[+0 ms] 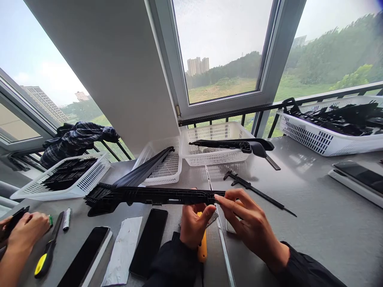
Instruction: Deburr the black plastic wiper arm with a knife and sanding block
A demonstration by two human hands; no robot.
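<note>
A long black ribbed plastic trim part point(167, 196) lies across my view above the table, its broad curved end to the left. My left hand point(194, 225) is closed around it from below near its right end, thumb in front. My right hand point(251, 219) is closed at that right end, with fingertips pressed against the part; whether they hold a smaller piece too is hidden. Below my left hand lies a yellow-handled tool point(202, 249), partly covered. A steel ruler-like strip point(223, 243) runs between my hands along the table.
White baskets point(217, 159) stand at the back, some bearing black parts. A black caliper point(257, 191) lies right of centre. Phones point(149, 241), white paper point(124, 249), a marker point(67, 219) and a yellow-black tool point(49, 247) lie left. Another person's hands point(25, 231) work at far left.
</note>
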